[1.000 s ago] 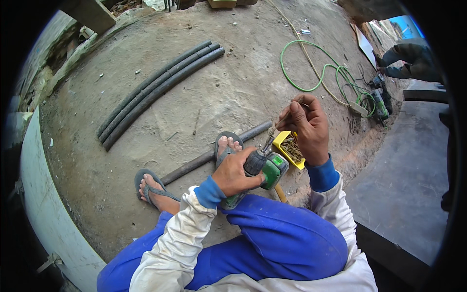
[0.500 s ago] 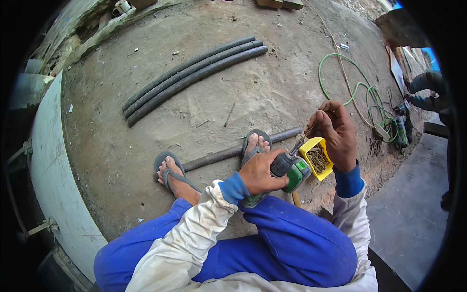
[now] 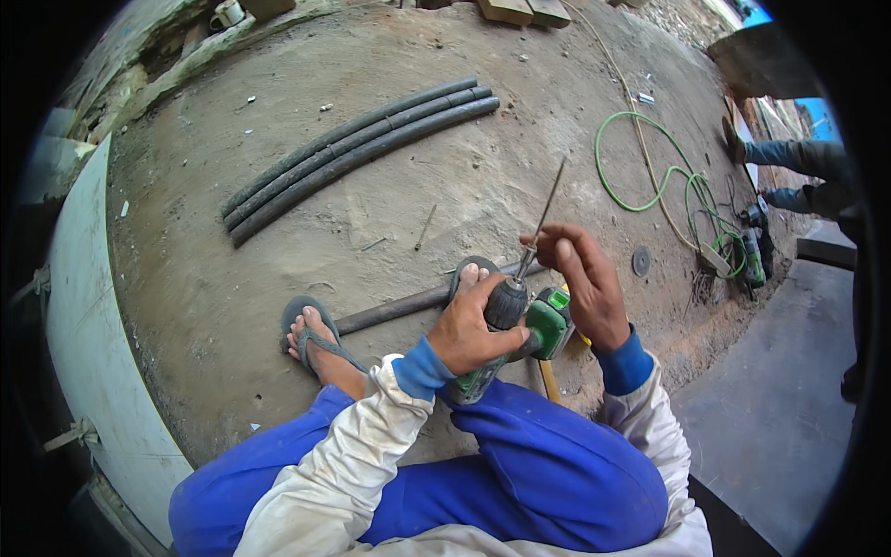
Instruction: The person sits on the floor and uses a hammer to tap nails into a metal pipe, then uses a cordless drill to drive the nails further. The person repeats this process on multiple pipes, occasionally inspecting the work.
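My left hand (image 3: 473, 331) is wrapped round a green and black cordless drill (image 3: 506, 304), which rests by my right knee with its chuck pointing up and away. From the silver bit holder (image 3: 525, 263) at its front, a long thin screw (image 3: 551, 200) rises, tilted slightly right. Beside the screw's lower end is my right hand (image 3: 594, 290), fingers bent and reaching to the holder, the thumb apart from them. It seems to touch the screw's foot without pinching it. Behind that hand, only a sliver of the yellow screw box (image 3: 585, 341) shows.
A dark pipe (image 3: 399, 309) lies under my sandalled feet. Three dark pipes (image 3: 362, 153) lie farther off, with a loose screw (image 3: 425, 227) nearer. To the right are a round disc (image 3: 641, 261), a green hose (image 3: 631, 206), a green power tool (image 3: 753, 258) and another person's legs (image 3: 794, 160).
The screw, held in my right fingers before, now stands upright at the drill's tip. The drill has turned more upright and both hands have shifted left. My right hand now hides most of the yellow box.
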The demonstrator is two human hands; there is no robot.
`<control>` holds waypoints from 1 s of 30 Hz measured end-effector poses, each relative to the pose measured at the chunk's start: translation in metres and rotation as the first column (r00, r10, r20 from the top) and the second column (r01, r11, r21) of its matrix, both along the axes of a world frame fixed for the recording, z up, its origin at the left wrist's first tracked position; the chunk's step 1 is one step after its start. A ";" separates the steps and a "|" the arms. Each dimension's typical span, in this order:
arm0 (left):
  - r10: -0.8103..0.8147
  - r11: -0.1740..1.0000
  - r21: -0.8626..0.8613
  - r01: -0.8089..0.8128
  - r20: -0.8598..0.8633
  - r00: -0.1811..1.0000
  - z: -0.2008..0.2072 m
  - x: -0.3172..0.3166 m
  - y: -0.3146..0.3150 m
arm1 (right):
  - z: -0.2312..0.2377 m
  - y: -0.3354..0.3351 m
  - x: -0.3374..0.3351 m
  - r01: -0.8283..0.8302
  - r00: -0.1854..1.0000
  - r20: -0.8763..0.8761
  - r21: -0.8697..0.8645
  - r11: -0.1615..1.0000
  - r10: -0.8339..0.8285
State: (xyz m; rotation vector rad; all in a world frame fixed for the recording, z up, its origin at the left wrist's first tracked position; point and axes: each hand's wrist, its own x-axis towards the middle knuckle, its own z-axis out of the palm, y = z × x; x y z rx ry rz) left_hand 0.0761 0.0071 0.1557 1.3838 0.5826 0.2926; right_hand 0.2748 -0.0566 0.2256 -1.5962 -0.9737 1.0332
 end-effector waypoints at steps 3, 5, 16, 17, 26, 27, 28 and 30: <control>0.190 0.931 -0.344 -0.121 0.175 0.966 0.015 -0.002 0.013 | 0.022 -0.019 0.002 -0.467 0.853 0.174 -0.166 0.868 0.492; 0.333 0.834 -0.505 -0.221 0.141 0.932 0.029 -0.002 0.016 | 0.031 -0.027 -0.007 -0.607 0.676 0.347 -0.239 0.758 0.650; 0.786 -0.042 -0.901 -0.432 -0.297 0.542 0.037 -0.007 -0.039 | 0.091 -0.022 -0.013 -0.588 0.326 0.628 -0.451 0.671 0.707; 0.807 -0.121 -0.933 -0.340 -0.292 0.513 0.032 -0.005 -0.042 | 0.097 -0.023 -0.014 -0.589 0.303 0.581 -0.508 0.628 0.755; 0.640 -0.544 -0.789 -0.284 -0.610 0.468 -0.019 0.015 -0.081 | 0.089 -0.018 -0.051 -0.539 0.152 0.391 -0.737 0.407 0.908; 0.620 -0.552 -0.779 -0.298 -0.623 0.477 -0.024 0.013 -0.081 | 0.085 -0.016 -0.053 -0.535 0.147 0.379 -0.747 0.396 0.914; 0.601 -0.560 -0.768 -0.312 -0.635 0.485 -0.028 0.010 -0.080 | 0.082 -0.013 -0.054 -0.529 0.146 0.365 -0.757 0.384 0.919; 0.613 -0.546 -0.778 -0.310 -0.624 0.486 -0.035 0.006 -0.077 | 0.076 -0.008 -0.056 -0.536 0.149 0.332 -0.764 0.358 0.931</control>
